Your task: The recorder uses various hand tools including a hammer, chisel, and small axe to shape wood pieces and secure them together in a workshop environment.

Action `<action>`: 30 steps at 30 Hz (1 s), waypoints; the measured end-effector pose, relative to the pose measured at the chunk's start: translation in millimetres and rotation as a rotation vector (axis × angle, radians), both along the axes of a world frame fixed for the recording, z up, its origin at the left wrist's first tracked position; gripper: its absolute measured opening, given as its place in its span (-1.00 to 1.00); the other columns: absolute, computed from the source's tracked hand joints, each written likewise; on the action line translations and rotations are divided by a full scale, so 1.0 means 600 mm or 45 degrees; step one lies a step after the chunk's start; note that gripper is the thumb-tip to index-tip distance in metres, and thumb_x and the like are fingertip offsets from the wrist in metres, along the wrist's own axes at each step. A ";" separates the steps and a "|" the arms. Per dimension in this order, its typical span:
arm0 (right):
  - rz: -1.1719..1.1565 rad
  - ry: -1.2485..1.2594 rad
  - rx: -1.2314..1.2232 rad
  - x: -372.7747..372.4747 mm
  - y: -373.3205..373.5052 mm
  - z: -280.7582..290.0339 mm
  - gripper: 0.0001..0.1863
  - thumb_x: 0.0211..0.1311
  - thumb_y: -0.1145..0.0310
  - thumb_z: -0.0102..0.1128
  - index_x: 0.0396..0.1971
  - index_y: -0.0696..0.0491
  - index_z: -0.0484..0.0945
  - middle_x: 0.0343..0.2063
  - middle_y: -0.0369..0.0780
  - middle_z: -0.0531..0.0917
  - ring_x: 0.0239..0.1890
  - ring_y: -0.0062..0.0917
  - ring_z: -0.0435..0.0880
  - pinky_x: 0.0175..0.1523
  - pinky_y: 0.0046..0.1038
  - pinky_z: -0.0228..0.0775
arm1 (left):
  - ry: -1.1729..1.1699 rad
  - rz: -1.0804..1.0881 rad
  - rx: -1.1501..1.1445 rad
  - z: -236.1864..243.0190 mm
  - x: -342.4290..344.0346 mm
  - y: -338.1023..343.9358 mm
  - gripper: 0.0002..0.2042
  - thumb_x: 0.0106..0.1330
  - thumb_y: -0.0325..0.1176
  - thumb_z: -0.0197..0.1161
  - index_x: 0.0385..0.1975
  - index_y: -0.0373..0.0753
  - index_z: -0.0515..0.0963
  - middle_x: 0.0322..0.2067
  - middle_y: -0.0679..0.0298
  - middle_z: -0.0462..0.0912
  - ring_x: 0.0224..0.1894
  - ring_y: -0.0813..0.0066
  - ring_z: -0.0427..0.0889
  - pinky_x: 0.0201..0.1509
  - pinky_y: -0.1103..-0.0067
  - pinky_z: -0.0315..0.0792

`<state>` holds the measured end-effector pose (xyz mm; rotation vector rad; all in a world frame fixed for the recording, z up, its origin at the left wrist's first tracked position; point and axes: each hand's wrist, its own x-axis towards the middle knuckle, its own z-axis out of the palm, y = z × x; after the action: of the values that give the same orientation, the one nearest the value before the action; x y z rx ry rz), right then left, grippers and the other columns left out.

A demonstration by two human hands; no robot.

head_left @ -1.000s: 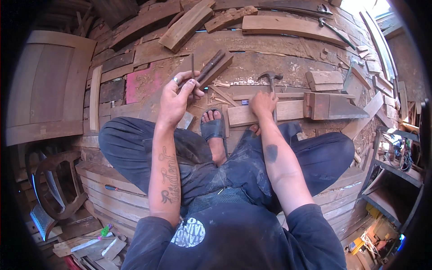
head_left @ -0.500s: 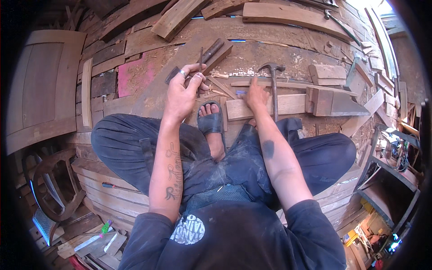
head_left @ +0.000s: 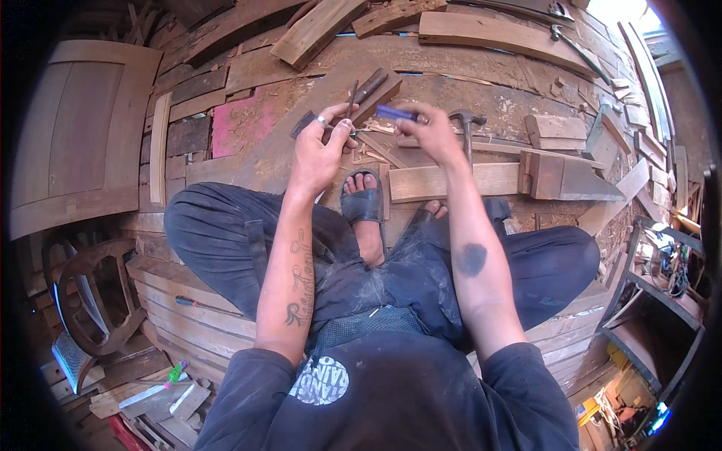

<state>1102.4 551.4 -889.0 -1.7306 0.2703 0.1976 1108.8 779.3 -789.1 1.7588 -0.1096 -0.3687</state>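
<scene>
Above my lap, my left hand point(head_left: 326, 150) grips a thin dark rod point(head_left: 352, 98) standing roughly upright. Behind that hand a thicker dark cylindrical tool point(head_left: 368, 85) lies along a wooden board point(head_left: 388, 92); whether my fingers touch it I cannot tell. My right hand point(head_left: 430, 135), slightly blurred, is closed on a small blue cylindrical object point(head_left: 393, 111), just right of the rod. A claw hammer point(head_left: 467, 131) rests beside it, partly behind my wrist, across a narrow strip point(head_left: 526, 149) and a pale plank point(head_left: 417, 183).
Planks point(head_left: 511, 36) and a second hammer point(head_left: 575, 54) lie farther forward. An angular block point(head_left: 569, 179) sits to the right. A panelled wooden door point(head_left: 89, 135) and chair frame point(head_left: 104, 293) are at left, a screwdriver point(head_left: 197, 302) by my left knee, metal shelving point(head_left: 639, 331) at right.
My right hand has left the hammer, picked up the blue object from among the wood strips and lifted it toward my left hand. My left hand has moved slightly right with the rod.
</scene>
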 end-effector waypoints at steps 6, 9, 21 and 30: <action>0.017 -0.332 0.431 -0.016 -0.024 0.153 -0.66 0.22 0.49 0.37 -0.01 0.23 0.62 -0.25 -0.17 0.72 -0.25 -0.61 0.70 -0.11 -0.55 0.53 | 0.041 0.039 -0.076 0.009 -0.008 -0.007 -0.66 0.53 -0.34 0.09 0.23 -0.27 0.49 -0.27 0.34 0.58 -0.30 0.66 0.60 -0.20 0.64 0.56; -0.069 -0.339 0.484 -0.025 -0.024 0.182 -0.55 0.19 0.49 0.41 0.05 0.25 0.48 -0.13 -0.11 0.65 -0.26 -0.59 0.69 -0.13 -0.57 0.55 | 0.108 0.050 -0.165 0.010 -0.013 -0.007 -0.64 0.55 -0.32 0.07 0.27 -0.26 0.46 -0.28 0.35 0.56 -0.30 0.66 0.59 -0.22 0.64 0.59; -0.089 -0.490 0.534 -0.039 -0.005 0.193 -0.77 0.43 0.36 0.14 -0.04 0.14 0.62 -0.29 -0.31 0.67 -0.19 -0.69 0.60 -0.09 -0.64 0.41 | 0.059 -0.093 -0.116 0.018 -0.026 -0.021 -0.72 0.53 -0.40 0.08 0.10 -0.41 0.53 -0.26 0.25 0.63 -0.29 0.61 0.63 -0.24 0.63 0.62; -0.234 -0.471 0.164 -0.033 0.038 0.167 -0.72 0.47 0.27 0.08 -0.30 0.16 0.65 -0.52 -0.32 0.60 -0.41 -0.68 0.53 -0.33 -0.53 0.35 | -0.057 -0.054 -0.060 0.025 -0.031 -0.028 -0.74 0.52 -0.37 0.12 0.04 -0.39 0.59 -0.36 0.31 0.61 -0.35 0.64 0.59 -0.23 0.66 0.48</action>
<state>1082.4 574.2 -788.5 -1.5691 0.1388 -0.2339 1090.0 762.6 -774.0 1.7206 -0.1863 -0.3553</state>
